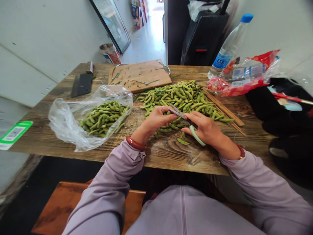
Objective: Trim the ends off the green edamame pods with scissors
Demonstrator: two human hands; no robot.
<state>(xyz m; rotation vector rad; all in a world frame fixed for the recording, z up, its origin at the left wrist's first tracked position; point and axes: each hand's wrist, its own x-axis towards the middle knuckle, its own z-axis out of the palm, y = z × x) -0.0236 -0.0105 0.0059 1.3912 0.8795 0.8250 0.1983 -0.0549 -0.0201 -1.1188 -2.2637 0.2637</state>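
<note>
Light-green-handled scissors (197,135) are gripped in my right hand (204,128), their blades parted and pointing left toward the fingertips of my left hand (156,119). Those fingers are pinched together on a green edamame pod, mostly hidden by the fingers and blades. Behind and beneath both hands spreads a loose heap of edamame pods (181,93) on the wooden table (166,156). A single pod (183,141) lies apart, just in front of the heap. To the left, a clear plastic bag (66,120) lies open with more pods (102,119) inside.
Behind the heap lies a wooden cutting board (139,75) with green scraps. A cleaver (81,85) rests at the far left. Chopsticks (227,112) lie right of the pods. A water bottle (222,58), red-and-clear packaging (246,78) and black items (281,120) occupy the right side.
</note>
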